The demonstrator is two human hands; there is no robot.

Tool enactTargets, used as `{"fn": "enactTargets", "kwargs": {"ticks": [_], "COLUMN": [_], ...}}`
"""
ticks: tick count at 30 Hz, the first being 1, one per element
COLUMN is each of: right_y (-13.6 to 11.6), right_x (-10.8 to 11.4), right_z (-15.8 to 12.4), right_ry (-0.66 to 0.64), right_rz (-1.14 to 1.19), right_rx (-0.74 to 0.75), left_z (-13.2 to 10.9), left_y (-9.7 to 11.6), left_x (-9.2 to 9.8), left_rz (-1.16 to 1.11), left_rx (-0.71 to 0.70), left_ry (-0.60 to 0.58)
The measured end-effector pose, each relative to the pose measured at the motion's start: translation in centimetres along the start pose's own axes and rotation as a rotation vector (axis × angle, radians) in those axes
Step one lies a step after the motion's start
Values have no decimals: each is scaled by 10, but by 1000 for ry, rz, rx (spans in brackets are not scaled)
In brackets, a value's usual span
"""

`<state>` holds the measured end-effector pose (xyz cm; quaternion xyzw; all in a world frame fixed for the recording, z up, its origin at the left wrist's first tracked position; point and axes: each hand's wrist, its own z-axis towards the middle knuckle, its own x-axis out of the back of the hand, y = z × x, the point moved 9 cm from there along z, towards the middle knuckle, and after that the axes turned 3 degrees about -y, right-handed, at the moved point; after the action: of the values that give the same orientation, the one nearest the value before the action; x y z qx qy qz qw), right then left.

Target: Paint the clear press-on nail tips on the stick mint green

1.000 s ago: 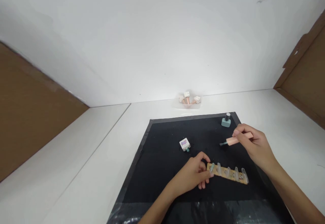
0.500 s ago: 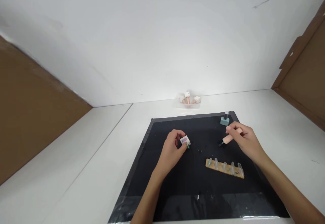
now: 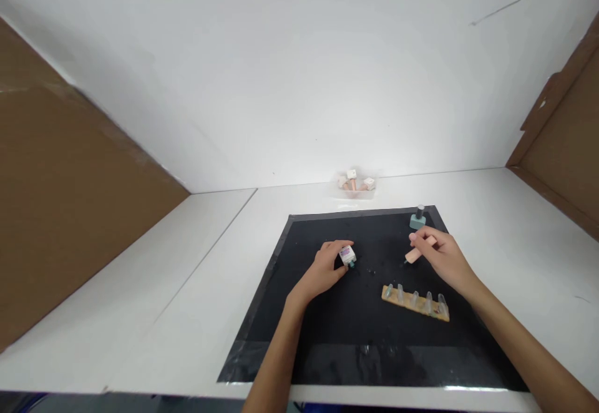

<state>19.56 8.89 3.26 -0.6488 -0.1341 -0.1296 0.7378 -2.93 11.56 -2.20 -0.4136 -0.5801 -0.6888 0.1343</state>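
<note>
My left hand (image 3: 324, 271) is closed round a small white nail polish bottle (image 3: 347, 254) with a purple mark. The bottle is tipped over, its green-smeared neck pointing down to the right. In my right hand (image 3: 440, 254) is the bottle's pale pink brush cap (image 3: 420, 250), pinched between thumb and fingers, its dark brush tip aimed down and left above the mat. Between and below my hands lies a tan strip (image 3: 407, 304) carrying several clear nail tips (image 3: 414, 299). The leftmost nail tip (image 3: 389, 290) looks greenish.
A black mat (image 3: 346, 325) covers the middle of the white table (image 3: 196, 301). A teal polish bottle (image 3: 417, 221) with a dark cap stands at its far right corner. Behind the mat, a clear tray (image 3: 355, 194) holds several pink-capped white bottles. Brown cardboard panels (image 3: 84, 201) flank the table.
The view has shifted, bringing the table's front edge into sight. My right hand has brought the brush cap slightly left. My left hand's fingers have straightened somewhat around the bottle.
</note>
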Motion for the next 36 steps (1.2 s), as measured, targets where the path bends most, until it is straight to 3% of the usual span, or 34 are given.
{"fn": "enactTargets", "kwargs": {"ticks": [8,13,19,25,36], "right_y": [-3,-8,-15,-21,-39], "right_x": [-2,-3,-11,-18,-22], "right_z": [-2,-5,-7,-13,-23], "right_ry": [-3,5,-38,-77,-93], "right_rz": [-20,-12,23,82,86], "right_rx": [29,62,92,130,283], "left_z": [-2,-3,-5,-6,-3], "left_y": [-1,7,6,14,24], "left_x": [11,13,19,9,-3], "left_rz": [-182,-559,-884,-1052,-1015], "left_rx": [48,33,21,46,22], "left_ry": [89,123,253,184,101]}}
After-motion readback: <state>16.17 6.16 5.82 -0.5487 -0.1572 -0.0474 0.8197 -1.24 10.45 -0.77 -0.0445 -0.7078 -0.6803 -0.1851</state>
